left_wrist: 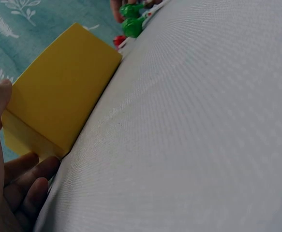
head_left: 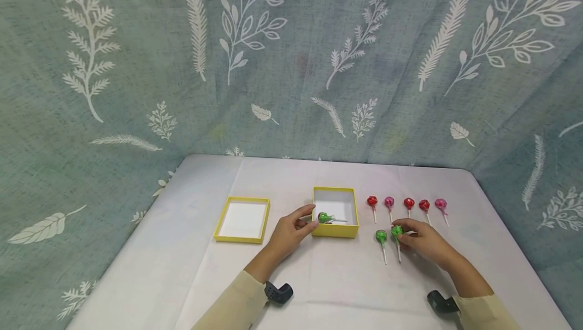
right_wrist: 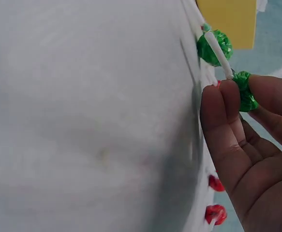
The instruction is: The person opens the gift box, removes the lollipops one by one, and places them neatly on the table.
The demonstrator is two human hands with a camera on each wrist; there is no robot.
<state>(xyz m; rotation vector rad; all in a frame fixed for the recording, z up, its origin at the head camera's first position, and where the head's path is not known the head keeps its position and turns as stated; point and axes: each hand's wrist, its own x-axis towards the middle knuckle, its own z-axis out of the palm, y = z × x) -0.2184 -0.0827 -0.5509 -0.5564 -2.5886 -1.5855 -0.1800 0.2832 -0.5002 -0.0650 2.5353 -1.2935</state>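
My left hand [head_left: 291,231] grips the left side of an open yellow box [head_left: 334,232], thumb near its front corner and fingers along the side wall. Inside the white-lined box lies a green lollipop [head_left: 324,217] with its stick pointing right. Between thumb and fingers, my right hand [head_left: 421,241] pinches a second green lollipop [right_wrist: 245,92] by its wrapped head, the white stick hanging down in the head view. Just left of that hand another green lollipop [head_left: 381,237] rests on the table.
Behind the right hand, several red and pink lollipops [head_left: 409,203] lie in a row on the white-covered table [head_left: 346,279]. A yellow-edged lid [head_left: 241,220] with a white inside sits left of the box. Leaf-patterned cloth [head_left: 291,67] hangs behind the table.
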